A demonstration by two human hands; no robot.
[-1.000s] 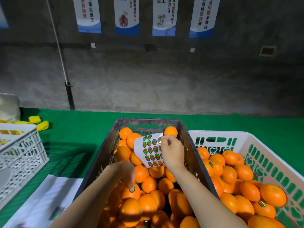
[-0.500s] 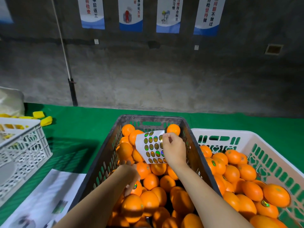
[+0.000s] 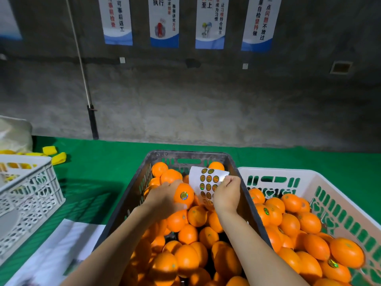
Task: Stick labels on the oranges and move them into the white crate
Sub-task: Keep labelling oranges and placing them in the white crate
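Note:
My left hand (image 3: 162,198) grips an orange (image 3: 184,196) with a shiny round label on its front, lifted above the heap in the dark grey crate (image 3: 132,195). My right hand (image 3: 226,193) pinches a white sheet of round labels (image 3: 207,182) just right of that orange, over the crate's far end. The dark crate holds several unlabelled oranges (image 3: 187,259). To the right stands the white crate (image 3: 321,182), holding several oranges (image 3: 309,244), some with labels showing.
A white lattice crate (image 3: 26,195) stands at the left on the green table cover (image 3: 103,168). Yellow pieces (image 3: 54,154) lie behind it. White paper sheets (image 3: 59,252) lie at the front left. A concrete wall with posters rises behind the table.
My left hand has lifted a labelled orange out of the heap, up and right toward the label sheet. My right hand keeps the sheet in about the same place.

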